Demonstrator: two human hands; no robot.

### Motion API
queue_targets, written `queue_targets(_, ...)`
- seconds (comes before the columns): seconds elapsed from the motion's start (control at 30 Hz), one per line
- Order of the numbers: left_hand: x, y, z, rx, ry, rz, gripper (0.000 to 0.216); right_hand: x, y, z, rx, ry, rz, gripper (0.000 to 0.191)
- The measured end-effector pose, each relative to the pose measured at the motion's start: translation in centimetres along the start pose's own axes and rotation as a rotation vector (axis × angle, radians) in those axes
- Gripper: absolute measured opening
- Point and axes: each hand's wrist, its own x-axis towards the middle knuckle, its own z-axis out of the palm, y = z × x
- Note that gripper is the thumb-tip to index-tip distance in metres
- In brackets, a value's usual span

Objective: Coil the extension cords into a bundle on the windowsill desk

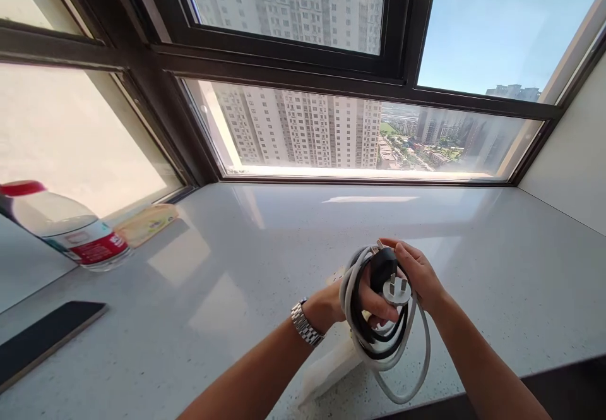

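head view, near right of a pale speckled windowsill counter (265, 243). coiled bundle of white and black cable (379, 325) held up just above the counter's near edge, between both hands. left hand (360, 303) passed through the coil, fingers closed around its strands, a metal wristwatch (307, 324) on the wrist. right hand (419, 275) cupped over the top right of the bundle, fingers curled against the black part, just beside a white three-pin plug (396, 290) with prongs facing the camera. lowest white loop hung down past the counter's edge. white object (326, 369) lay on the counter beneath the left forearm, partly hidden; kind not discernible. far left: plastic bottle (66, 227) with red cap and red label, tilted in the view, a yellow-green flat packet (146, 223) just beside it. dark flat slab (45, 338) at near left, well apart from the hands. window (360, 129) with dark frame beyond, tower blocks outside.
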Motion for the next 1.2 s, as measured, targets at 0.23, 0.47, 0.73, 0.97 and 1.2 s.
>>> queue_targets(0.23, 1.5, -2.6, -1.2, -0.213, 0.337, 0.044, 0.042, 0.7, 2.4, -1.3, -0.152, -0.158, -0.073, 0.078)
queue_targets(0.47, 2.3, -4.1, -3.4, 0.045, 0.454, 0.044, 0.050, 1.2, 2.5, -1.8, -0.268, -0.066, -0.043, 0.066)
queue_targets(0.73, 0.1, -3.2, -7.1, 0.254, 0.650, 0.202, 0.061, 1.2, 3.3, -3.9, -0.316, 0.191, -0.098, 0.069)
queue_targets(0.97, 1.8, -1.5, -2.1, 0.974, 0.424, 0.279, 0.087, 2.3, 3.8, -2.6, -0.439, 0.227, -0.162, 0.062)
queue_targets(1.2, 3.3, -2.6, -3.0, 1.097, 0.582, 0.336, 0.053, 2.0, 4.3, -2.4, -0.509, 0.234, -0.208, 0.058)
